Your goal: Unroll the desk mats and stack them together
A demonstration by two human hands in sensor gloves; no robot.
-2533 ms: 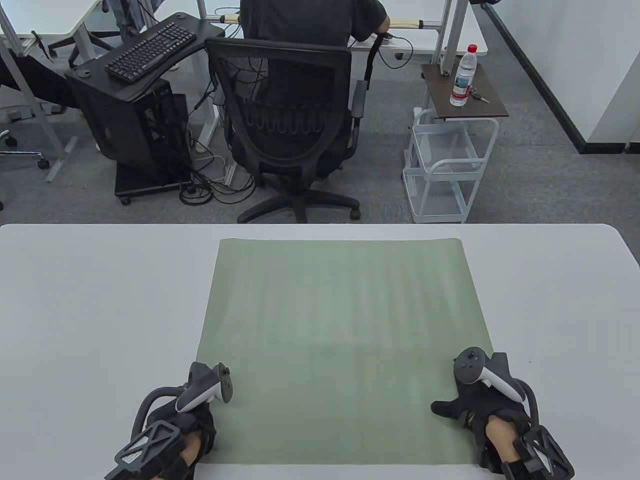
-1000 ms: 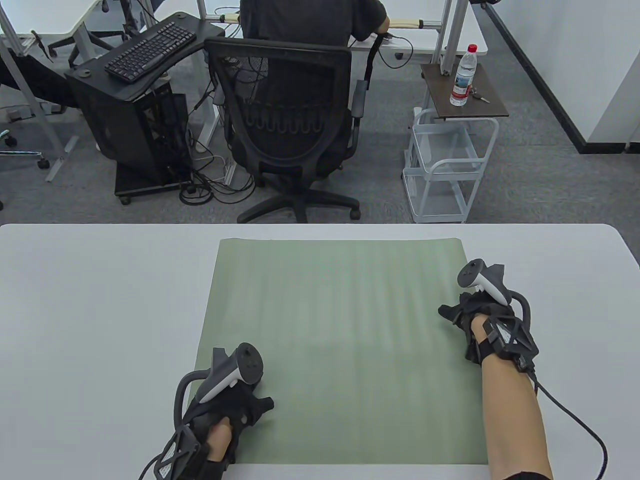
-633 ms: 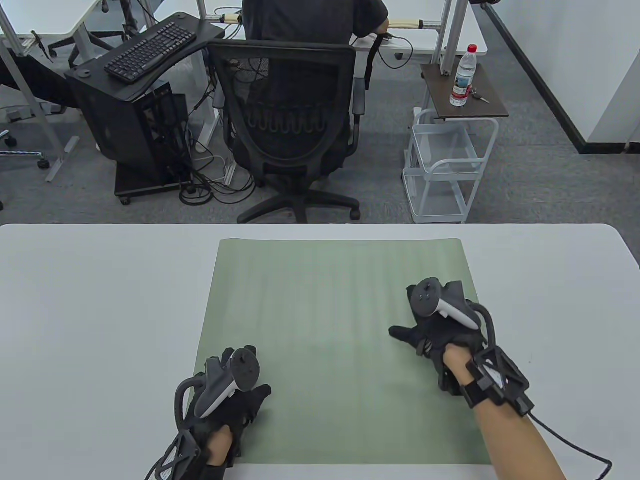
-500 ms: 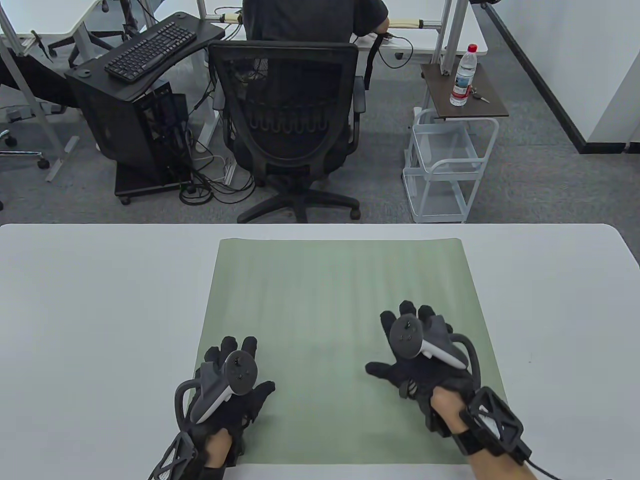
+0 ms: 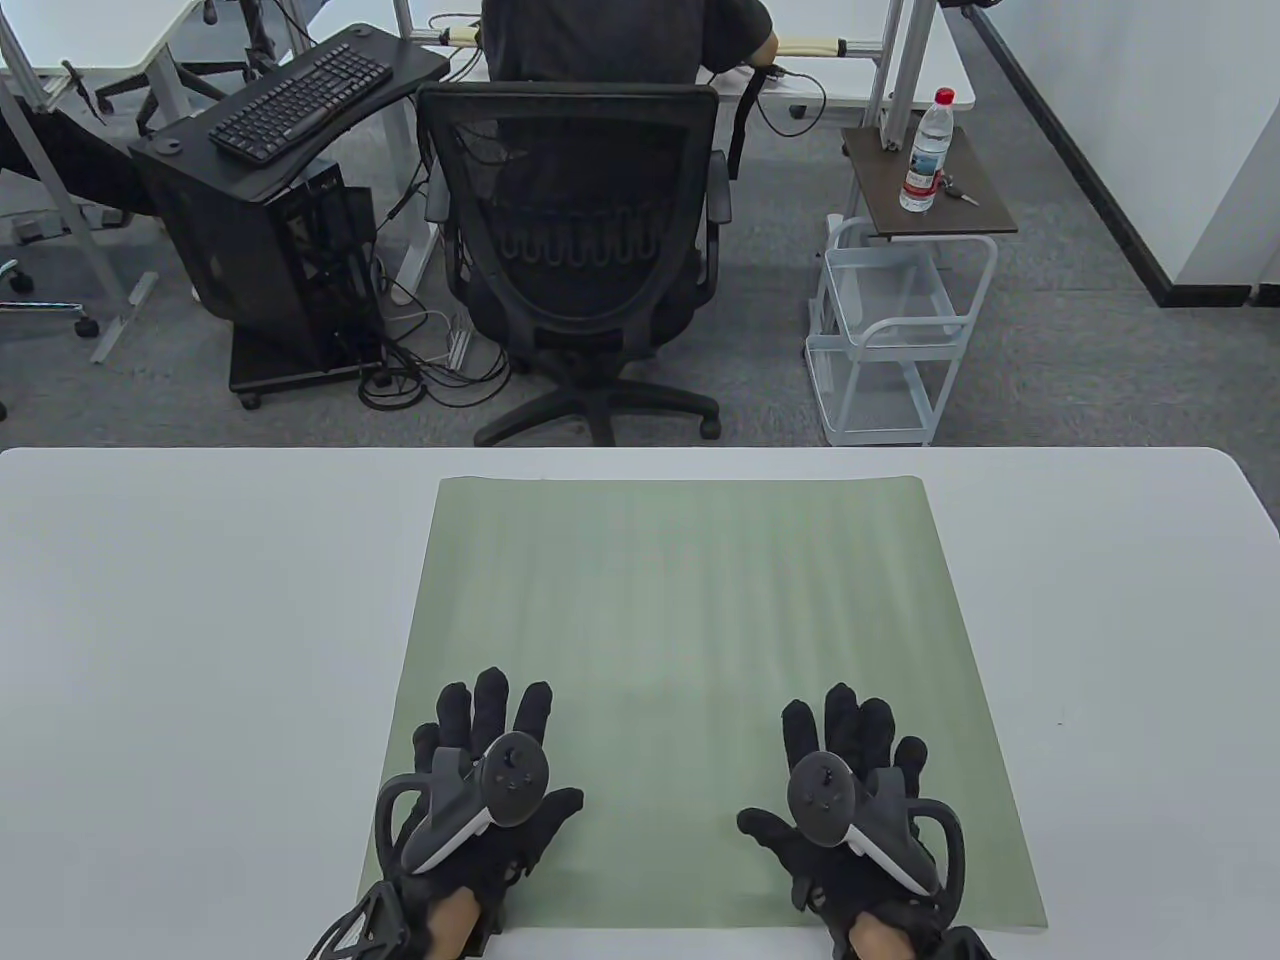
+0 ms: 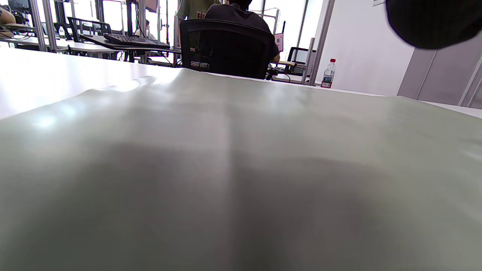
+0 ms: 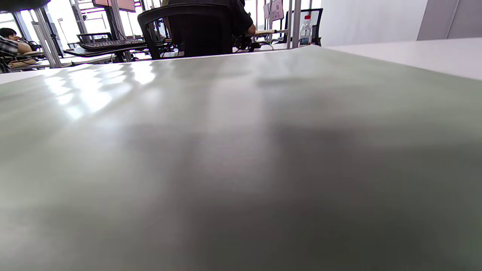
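A pale green desk mat [image 5: 680, 620] lies unrolled and flat in the middle of the white table [image 5: 180, 620]. My left hand [image 5: 490, 740] rests palm down, fingers spread, on the mat's near left part. My right hand [image 5: 850, 750] rests palm down, fingers spread, on its near right part. Neither hand holds anything. The mat fills the left wrist view [image 6: 241, 169] and the right wrist view [image 7: 241, 150]. A dark fingertip [image 6: 433, 19] shows at the top right of the left wrist view. No other mat shows.
Beyond the table's far edge stand a black office chair [image 5: 575, 230] with a seated person, a computer desk with a keyboard [image 5: 300, 100], and a white trolley [image 5: 890, 330] with a water bottle [image 5: 925, 150] on top.
Both hands have come in from the mat's side edges onto its near part. The right hand slid back toward me from the far right edge. Both now lie flat with fingers spread.
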